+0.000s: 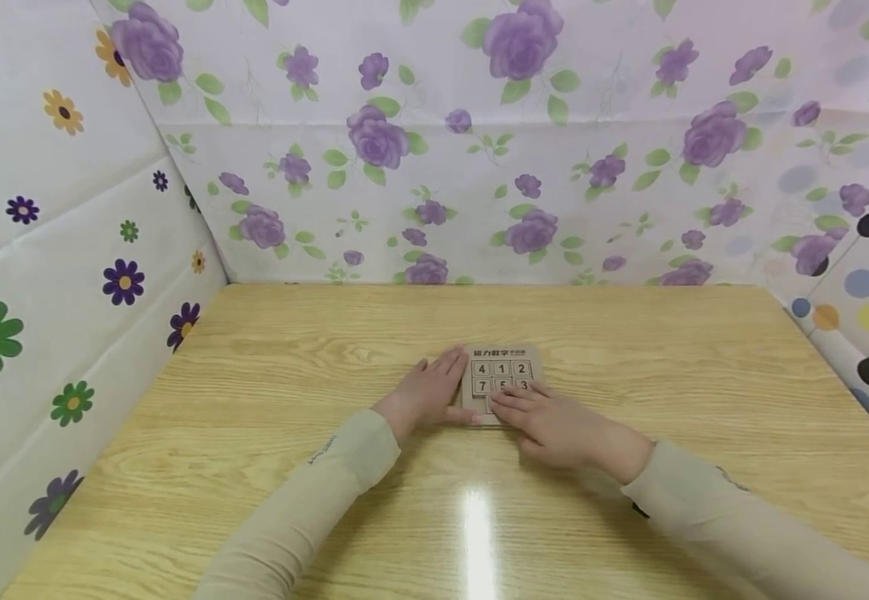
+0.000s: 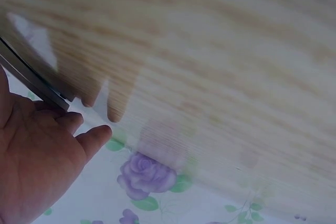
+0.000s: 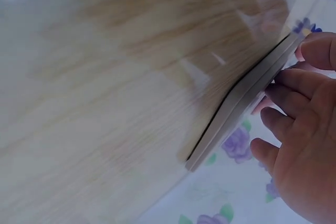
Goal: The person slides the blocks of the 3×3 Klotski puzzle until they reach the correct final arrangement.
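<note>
A small tan number sliding puzzle [image 1: 503, 353] lies flat on the wooden table. Its top row of tiles reads 4, 1, 2, and the row below 7, 5, 3. The lowest row is partly covered by fingers, with a gap showing at its left. My left hand [image 1: 430, 395] lies against the puzzle's left side, fingers extended along the edge and thumb at the lower left corner. My right hand [image 1: 554, 423] reaches in from the right, its fingertips resting on the lower tiles. In the right wrist view, the puzzle's thick edge [image 3: 231, 106] runs beside the curved fingers.
The wooden table [image 1: 314, 333] spreads around the puzzle on every side. A floral sheet [image 1: 434, 150] hangs behind it, with patterned sheets at left and right. Light glares off the tabletop near the front.
</note>
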Demonstrator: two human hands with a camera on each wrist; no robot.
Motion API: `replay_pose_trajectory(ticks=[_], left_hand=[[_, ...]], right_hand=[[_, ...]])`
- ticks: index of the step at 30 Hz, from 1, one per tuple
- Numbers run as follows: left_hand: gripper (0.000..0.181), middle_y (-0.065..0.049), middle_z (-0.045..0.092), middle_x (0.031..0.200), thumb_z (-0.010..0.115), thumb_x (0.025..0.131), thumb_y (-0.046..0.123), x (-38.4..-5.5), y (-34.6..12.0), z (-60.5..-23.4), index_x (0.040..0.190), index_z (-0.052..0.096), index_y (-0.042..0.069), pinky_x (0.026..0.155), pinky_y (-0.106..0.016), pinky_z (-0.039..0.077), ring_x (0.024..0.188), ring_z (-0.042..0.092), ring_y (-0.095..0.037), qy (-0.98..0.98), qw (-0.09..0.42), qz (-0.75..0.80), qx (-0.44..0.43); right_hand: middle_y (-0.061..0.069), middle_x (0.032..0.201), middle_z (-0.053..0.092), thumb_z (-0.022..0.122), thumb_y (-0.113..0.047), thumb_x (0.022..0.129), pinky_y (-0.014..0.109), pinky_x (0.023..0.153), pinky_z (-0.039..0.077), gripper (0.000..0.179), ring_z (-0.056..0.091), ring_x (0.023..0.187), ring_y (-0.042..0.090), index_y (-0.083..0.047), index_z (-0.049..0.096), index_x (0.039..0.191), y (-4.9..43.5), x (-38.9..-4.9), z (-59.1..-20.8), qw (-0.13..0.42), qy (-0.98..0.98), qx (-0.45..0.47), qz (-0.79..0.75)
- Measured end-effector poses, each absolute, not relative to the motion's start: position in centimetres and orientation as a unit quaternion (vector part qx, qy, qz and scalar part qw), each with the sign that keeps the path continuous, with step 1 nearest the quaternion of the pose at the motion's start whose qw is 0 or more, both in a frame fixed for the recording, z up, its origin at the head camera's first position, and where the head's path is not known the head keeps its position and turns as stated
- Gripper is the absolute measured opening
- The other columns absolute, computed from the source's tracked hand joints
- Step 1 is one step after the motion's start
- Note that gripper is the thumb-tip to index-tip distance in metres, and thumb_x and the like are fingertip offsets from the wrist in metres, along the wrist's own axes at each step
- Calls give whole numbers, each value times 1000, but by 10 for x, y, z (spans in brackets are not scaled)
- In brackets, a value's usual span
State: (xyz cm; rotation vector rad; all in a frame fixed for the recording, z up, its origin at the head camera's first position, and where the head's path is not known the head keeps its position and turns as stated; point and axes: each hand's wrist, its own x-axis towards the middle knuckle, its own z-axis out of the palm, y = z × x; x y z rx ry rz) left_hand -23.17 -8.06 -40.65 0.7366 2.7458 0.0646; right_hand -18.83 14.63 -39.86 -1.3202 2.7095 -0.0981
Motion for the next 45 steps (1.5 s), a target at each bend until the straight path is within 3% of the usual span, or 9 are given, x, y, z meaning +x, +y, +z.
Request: replay_pose_trajectory(ticks=[18,29,45], left_hand=[[105,-8,0,161,46,82,73,-233,-81,-408,154,5,7,119,-46,17,148,5,-20,954,147,20,259],[105,-7,-1,161,44,82,73,-233,-82,-409,154,4,8,119,-47,17,148,4,-20,954,147,20,260],[106,-8,-1,161,47,82,72,-231,-80,-408,153,4,7,119,-47,15,148,5,-22,955,149,34,256]], right_hand=[[17,146,43,49,-17,94,56,112,29,50,36,137,36,3,45,139,146,-198,-394,25,895,-445,-21],[14,151,36,44,-21,96,52,116,22,52,29,142,32,0,39,144,130,-210,-399,75,905,-419,-16],[15,149,39,47,-18,91,51,117,21,55,31,140,32,1,42,142,134,-187,-396,71,895,-440,-11]])
